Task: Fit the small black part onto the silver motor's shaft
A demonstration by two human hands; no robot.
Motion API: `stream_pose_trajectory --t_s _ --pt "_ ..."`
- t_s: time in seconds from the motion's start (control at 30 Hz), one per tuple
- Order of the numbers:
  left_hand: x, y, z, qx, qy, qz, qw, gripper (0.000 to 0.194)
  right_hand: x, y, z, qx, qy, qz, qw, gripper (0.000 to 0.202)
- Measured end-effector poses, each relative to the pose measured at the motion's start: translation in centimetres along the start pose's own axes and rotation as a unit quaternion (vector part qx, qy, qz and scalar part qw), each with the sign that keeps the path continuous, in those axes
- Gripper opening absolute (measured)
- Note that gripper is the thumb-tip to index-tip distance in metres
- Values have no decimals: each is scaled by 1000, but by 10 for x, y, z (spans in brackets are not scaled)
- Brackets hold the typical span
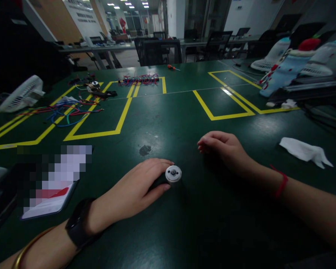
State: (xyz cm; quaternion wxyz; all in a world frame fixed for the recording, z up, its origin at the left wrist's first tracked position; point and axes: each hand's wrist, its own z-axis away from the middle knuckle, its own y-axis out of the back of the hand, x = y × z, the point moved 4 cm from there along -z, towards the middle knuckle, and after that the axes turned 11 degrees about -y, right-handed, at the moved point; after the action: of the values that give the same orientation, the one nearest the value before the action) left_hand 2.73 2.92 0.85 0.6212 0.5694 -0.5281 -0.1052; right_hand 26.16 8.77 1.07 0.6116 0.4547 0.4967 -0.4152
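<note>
A small round metal motor stands upright on the green tabletop, its silver end face up with a centre shaft and two dark holes. The thumb and fingers of my left hand close round it from the left side. To the right and a little farther off, my right hand hovers over or rests on the table, fingers curled in and fingertips pressed together. Whatever those fingers may hold is hidden.
A phone with a blurred screen lies at left. Behind it are loose coloured wires and a white fan. Far back lie bundled wires and a screwdriver. At right are a crumpled tissue and a blue plush-like figure.
</note>
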Motion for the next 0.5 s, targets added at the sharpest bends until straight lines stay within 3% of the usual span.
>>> stream_pose_trajectory --t_s 0.13,0.5 --pt "-1 -1 1 -2 4 -3 1000 43 15 7 -9 43 -43 -84 995 25" --pt "-3 1 0 20 20 42 999 47 13 4 -9 64 -67 -111 989 27"
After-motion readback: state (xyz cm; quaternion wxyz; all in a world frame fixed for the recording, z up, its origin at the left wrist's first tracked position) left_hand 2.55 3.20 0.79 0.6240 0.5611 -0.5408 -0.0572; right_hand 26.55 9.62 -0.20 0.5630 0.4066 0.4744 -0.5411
